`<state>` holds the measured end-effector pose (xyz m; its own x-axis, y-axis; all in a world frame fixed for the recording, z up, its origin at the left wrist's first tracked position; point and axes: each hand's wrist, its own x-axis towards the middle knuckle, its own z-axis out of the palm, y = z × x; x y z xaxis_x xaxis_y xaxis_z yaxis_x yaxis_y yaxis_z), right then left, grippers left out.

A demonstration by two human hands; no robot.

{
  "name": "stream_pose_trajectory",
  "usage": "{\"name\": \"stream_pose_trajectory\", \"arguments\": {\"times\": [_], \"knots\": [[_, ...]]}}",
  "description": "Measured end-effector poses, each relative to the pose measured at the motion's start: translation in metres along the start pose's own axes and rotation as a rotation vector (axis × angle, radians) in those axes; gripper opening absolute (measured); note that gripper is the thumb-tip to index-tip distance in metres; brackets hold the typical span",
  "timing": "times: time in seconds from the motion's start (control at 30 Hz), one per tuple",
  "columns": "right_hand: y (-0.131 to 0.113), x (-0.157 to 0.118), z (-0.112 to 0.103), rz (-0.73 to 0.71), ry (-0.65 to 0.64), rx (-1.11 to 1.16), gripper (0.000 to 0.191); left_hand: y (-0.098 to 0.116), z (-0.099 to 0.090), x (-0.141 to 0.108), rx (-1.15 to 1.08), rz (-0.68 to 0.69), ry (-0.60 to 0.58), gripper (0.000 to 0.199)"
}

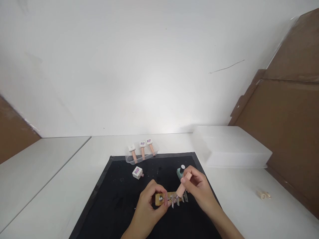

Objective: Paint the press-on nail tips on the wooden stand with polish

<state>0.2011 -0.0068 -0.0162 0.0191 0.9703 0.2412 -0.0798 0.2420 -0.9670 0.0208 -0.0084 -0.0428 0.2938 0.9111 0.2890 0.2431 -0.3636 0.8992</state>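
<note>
My left hand (150, 204) is closed, thumb and index finger pinching a pinkish false nail tip (165, 198) at a small wooden nail-tip stand (158, 200). Several clear nail tips (177, 201) stick out along the stand's right part. In my right hand (198, 186) is a nail polish brush by its pale pink cap handle (183, 186), tilted down to the left. Its lower end is over the tips; the bristles are too small to make out. An open white polish bottle (137, 172) lies on the black mat to the left.
The black mat (112, 199) lies under my hands. Behind it, a clear plastic tray (132, 162) holds several pink-handled polish bottles (142, 150). A green bottle with a black cap (178, 173) stands behind my right hand. A white plastic box (234, 149) and beige rings (263, 195) are at right.
</note>
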Motion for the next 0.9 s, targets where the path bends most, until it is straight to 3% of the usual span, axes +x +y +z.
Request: {"name": "stream_pose_trajectory", "arguments": {"times": [0.17, 0.63, 0.9], "knots": [[-0.0018, -0.0019, 0.0014, 0.062, -0.124, -0.062, 0.032, 0.0009, 0.0018, 0.0004, 0.008, -0.014, -0.023, 0.008], [-0.0016, -0.0007, 0.0007, 0.013, 0.027, -0.037, 0.032, -0.0016, 0.0012, -0.0024, 0.018, 0.017, -0.026, 0.008], [0.0004, -0.0013, 0.0011, 0.044, -0.090, -0.118, 0.035, 0.0008, 0.0021, 0.0008, 0.053, 0.010, -0.031, 0.009]]}}
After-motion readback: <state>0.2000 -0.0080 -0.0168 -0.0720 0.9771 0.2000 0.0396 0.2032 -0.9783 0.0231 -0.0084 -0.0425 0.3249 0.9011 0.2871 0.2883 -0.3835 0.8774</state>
